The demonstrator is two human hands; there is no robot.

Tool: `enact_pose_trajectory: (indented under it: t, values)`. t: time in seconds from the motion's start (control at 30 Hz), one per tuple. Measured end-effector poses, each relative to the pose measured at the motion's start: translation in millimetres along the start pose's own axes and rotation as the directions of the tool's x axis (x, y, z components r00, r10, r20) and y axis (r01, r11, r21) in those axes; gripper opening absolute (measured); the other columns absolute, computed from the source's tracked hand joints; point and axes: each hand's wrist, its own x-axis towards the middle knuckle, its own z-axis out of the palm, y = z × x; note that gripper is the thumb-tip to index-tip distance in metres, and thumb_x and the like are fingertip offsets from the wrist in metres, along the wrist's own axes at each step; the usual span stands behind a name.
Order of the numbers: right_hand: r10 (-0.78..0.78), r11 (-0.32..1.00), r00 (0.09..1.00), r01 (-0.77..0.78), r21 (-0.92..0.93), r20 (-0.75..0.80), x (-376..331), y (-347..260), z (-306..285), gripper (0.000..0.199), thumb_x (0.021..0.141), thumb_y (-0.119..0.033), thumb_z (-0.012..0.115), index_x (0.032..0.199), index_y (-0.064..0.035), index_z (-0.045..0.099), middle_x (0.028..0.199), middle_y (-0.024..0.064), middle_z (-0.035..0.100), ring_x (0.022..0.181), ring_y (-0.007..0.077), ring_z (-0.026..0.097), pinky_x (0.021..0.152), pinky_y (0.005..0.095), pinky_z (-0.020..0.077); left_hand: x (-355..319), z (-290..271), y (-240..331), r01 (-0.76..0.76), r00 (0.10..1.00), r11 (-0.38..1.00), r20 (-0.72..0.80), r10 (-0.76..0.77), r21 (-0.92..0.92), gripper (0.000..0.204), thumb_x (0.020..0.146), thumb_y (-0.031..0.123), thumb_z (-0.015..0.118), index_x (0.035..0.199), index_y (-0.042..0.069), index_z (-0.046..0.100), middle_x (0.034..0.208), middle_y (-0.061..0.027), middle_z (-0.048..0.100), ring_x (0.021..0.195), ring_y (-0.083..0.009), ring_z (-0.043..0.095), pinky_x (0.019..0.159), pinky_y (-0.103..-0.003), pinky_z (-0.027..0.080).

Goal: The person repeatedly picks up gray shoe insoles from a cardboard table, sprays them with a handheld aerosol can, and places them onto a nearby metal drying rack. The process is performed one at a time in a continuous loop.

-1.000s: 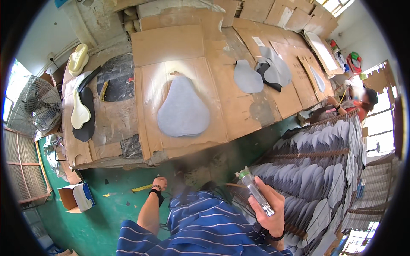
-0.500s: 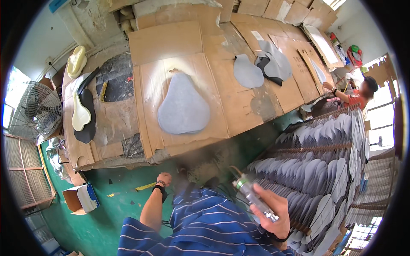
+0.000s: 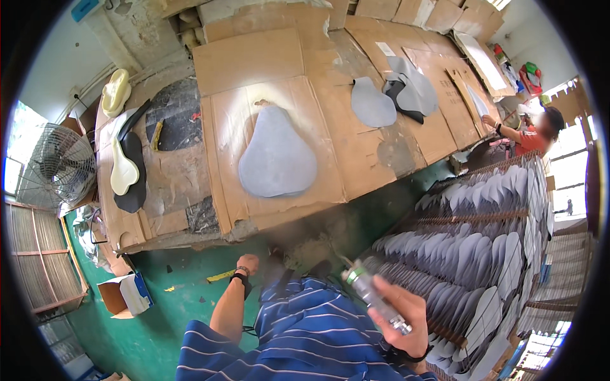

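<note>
My right hand (image 3: 406,315) is wrapped round a clear cylindrical tool (image 3: 373,293) with a green band and a thin bent tip, held in front of my right side. Its exact kind I cannot make out. Below the table's front edge, my left hand (image 3: 247,264) is curled into a fist with nothing showing in it; a dark band and a bracelet circle that wrist. On the cardboard-covered table (image 3: 324,146) ahead lies a grey pear-shaped piece (image 3: 277,155), apart from both hands. Pale overspray marks the cardboard around its narrow top.
More grey pieces (image 3: 373,101) lie further right. At left are a cream saddle-shaped form (image 3: 123,168), black pieces (image 3: 133,190) and a fan (image 3: 58,162). A rack of grey pieces (image 3: 467,254) stands close on my right. A co-worker (image 3: 535,136) is at the far right. An opened box (image 3: 125,296) sits on the green floor.
The whole view has shifted slightly, so the table and rack sit a little further right. My right hand and its tool have moved slightly left; my left hand stays curled.
</note>
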Motion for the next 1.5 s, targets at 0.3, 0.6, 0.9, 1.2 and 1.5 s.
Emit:
enact_pose_trajectory:
  t: [0.3, 0.6, 0.9, 1.2, 1.5]
  values:
    - [0.179, 0.983, 0.984, -0.179, -0.032, 0.008, -13, 2, -7, 0.048, 0.083, 0.0, 0.075, 0.128, 0.0086, 0.064, 0.095, 0.0199, 0.072, 0.078, 0.023, 0.07, 0.075, 0.0306, 0.0541, -29, -32, 141, -0.516, 0.773, 0.856, -0.408, 0.485, 0.038, 0.025, 0.09, 0.026, 0.068, 0.102, 0.004, 0.075, 0.088, -0.0155, 0.075, 0.083, -0.0358, 0.072, 0.075, -0.045, 0.056]
    - [0.162, 0.986, 0.972, -0.167, -0.015, -0.172, -7, -11, 8, 0.05, 0.08, -0.001, 0.074, 0.128, 0.0086, 0.064, 0.087, 0.0163, 0.07, 0.076, 0.023, 0.069, 0.074, 0.0308, 0.0533, 17, -65, 269, -0.454, 0.475, 0.819, -0.682, 0.556, 0.351, 0.026, 0.082, 0.018, 0.076, 0.107, 0.015, 0.074, 0.096, -0.0082, 0.062, 0.095, -0.0296, 0.064, 0.081, -0.045, 0.052]
    - [0.34, 0.94, 0.906, -0.324, 0.103, -0.252, -34, -12, 28, 0.057, 0.079, 0.001, 0.075, 0.134, 0.0053, 0.062, 0.094, 0.0176, 0.073, 0.082, 0.0266, 0.071, 0.08, 0.0338, 0.0542, 16, -67, 275, -0.395, 0.383, 0.754, -0.652, 0.655, 0.525, 0.051, 0.074, 0.019, 0.084, 0.122, 0.015, 0.067, 0.107, -0.013, 0.06, 0.102, -0.0347, 0.061, 0.083, -0.048, 0.051]
    - [0.303, 0.953, 0.922, -0.29, 0.087, -0.24, -92, 34, 25, 0.066, 0.077, 0.003, 0.079, 0.14, -0.0019, 0.059, 0.097, 0.0201, 0.069, 0.079, 0.0364, 0.068, 0.072, 0.0375, 0.0536, 23, -91, 329, -0.535, 0.493, 0.84, -0.776, 0.393, 0.086, 0.069, 0.079, 0.037, 0.087, 0.133, 0.005, 0.059, 0.107, -0.0141, 0.068, 0.1, -0.0333, 0.068, 0.081, -0.047, 0.054]
    - [0.339, 0.939, 0.877, -0.293, 0.182, -0.34, -162, 73, 12, 0.056, 0.082, -0.001, 0.076, 0.136, -0.0012, 0.062, 0.104, 0.0195, 0.072, 0.089, 0.038, 0.069, 0.08, 0.0395, 0.0548, -167, -31, 492, -0.649, 0.533, 0.121, -0.335, 0.777, -0.751, 0.041, 0.087, 0.0, 0.066, 0.126, 0.006, 0.055, 0.107, -0.0091, 0.066, 0.093, -0.0239, 0.068, 0.078, -0.041, 0.06]
